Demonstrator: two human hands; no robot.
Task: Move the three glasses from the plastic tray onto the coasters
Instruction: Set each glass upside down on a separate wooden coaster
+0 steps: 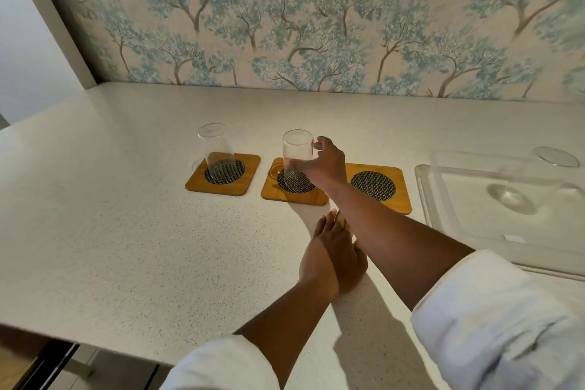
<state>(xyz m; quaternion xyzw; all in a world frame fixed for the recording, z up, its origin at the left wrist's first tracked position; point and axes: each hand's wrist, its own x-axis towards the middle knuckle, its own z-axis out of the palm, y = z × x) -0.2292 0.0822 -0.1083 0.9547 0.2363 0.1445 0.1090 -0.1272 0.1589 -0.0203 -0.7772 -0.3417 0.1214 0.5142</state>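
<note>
Three wooden coasters with dark round inlays lie in a row on the white counter. A clear glass [218, 152] stands on the left coaster [223, 175]. My right hand [323, 165] grips a second glass [296, 157] that rests on the middle coaster [292, 184]. The right coaster [376, 185] carries nothing. A third glass [531, 177] stands in the clear plastic tray [443, 206] at the far right, blurred. My left hand [332, 256] lies flat on the counter in front of the coasters, under my right forearm, holding nothing.
The speckled white counter [126, 215] runs back to a wall with tree-pattern wallpaper [285, 25]. Its front edge crosses the lower left. White sleeves cover both upper forearms.
</note>
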